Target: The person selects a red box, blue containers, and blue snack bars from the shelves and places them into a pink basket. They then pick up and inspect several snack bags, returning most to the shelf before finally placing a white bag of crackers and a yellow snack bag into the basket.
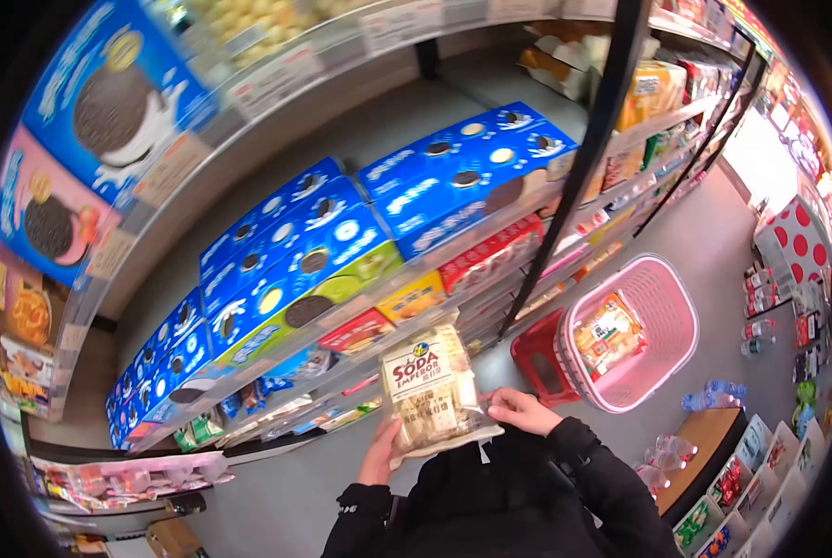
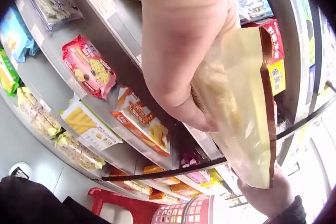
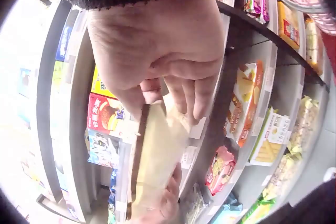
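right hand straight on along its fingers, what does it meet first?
The "SODA EMPEROR" bag, whose edge the right hand already pinches. Past that, the head view suggests the lower shelf goods or free space beside them; depth is unclear.

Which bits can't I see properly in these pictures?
Tiny writing on the SODA bag: too small, head view.
Price tag words: blurred, head view.
Some fingers of the left hand: hidden behind the bag, head view.
Part of the pink basket's floor: covered by packets, head view.
The whole basket: cut off by the edge, right wrist view.
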`<state>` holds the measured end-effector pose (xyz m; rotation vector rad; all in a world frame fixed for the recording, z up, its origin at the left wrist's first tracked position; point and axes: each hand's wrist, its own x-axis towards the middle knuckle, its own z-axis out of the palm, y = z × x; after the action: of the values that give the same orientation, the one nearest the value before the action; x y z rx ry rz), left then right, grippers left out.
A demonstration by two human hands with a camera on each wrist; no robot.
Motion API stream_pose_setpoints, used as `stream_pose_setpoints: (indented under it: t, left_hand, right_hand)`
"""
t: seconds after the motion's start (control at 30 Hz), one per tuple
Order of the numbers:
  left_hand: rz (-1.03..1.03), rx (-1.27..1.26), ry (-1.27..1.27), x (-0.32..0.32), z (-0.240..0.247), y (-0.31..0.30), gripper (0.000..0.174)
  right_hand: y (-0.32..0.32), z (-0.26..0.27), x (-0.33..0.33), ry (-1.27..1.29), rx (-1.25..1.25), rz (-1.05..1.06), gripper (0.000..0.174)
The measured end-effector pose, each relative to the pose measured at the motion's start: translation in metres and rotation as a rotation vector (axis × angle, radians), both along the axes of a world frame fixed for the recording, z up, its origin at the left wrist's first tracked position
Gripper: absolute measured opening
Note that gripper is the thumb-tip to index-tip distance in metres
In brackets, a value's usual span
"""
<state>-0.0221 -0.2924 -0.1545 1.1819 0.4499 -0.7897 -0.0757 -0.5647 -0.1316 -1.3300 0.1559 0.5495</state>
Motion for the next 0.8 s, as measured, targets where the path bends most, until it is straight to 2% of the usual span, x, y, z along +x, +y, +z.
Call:
stream_pose_setpoints:
  t: [0.03,0.07,0.1,0.2,0.3,0.37,0.47,0.5,0.53,0.7,0.73,0.8]
  left_hand:
    - [-0.014,0.001,0.006,-0.008,-0.001,-0.004,0.036]
    - [0.009,-0.076,0.0,-0.016,-0.002,-0.009,0.036]
    - [0.032,-0.155,-0.005,-0.021,0.0,-0.017,0.035]
    - [-0.048,-0.144,0.011,-0.033,0.007,-0.046,0.039]
    - [-0.185,-0.165,0.007,-0.039,0.024,-0.085,0.047]
    - [-0.364,-0.179,-0.066,-0.037,0.038,-0.124,0.05]
    - [-0.538,-0.193,-0.082,-0.032,0.028,-0.179,0.053]
    - [-0.619,-0.205,-0.075,-0.03,0.028,-0.201,0.054]
    - [-0.618,-0.208,-0.082,-0.028,0.029,-0.223,0.054]
    - [-0.916,-0.394,0.128,-0.019,0.011,-0.31,0.06]
    - [-0.907,-0.391,0.125,-0.015,0.0,-0.323,0.06]
    - [-1.017,-0.151,-0.235,-0.004,-0.021,-0.341,0.066]
  right_hand:
    - [-0.008,0.0,-0.006,0.203,0.185,-0.079,0.031]
    - [-0.016,-0.008,-0.013,0.218,0.258,-0.042,0.048]
    - [-0.023,-0.006,-0.016,0.256,0.346,-0.007,0.047]
    - [-0.048,0.004,-0.031,0.275,0.504,-0.033,0.05]
    - [-0.081,0.003,-0.051,0.309,0.472,-0.105,0.05]
    - [-0.103,-0.001,-0.069,0.316,0.453,-0.239,0.05]
    - [-0.138,0.003,-0.098,0.229,0.464,-0.484,0.053]
    - [-0.15,0.0,-0.107,0.223,0.46,-0.483,0.053]
    - [-0.162,-0.002,-0.116,0.183,0.513,-0.558,0.054]
    - [-0.208,-0.024,-0.154,0.078,0.536,-0.854,0.053]
    - [-0.215,-0.028,-0.157,0.074,0.54,-0.888,0.051]
    - [-0.226,-0.032,-0.156,0.078,0.512,-0.945,0.05]
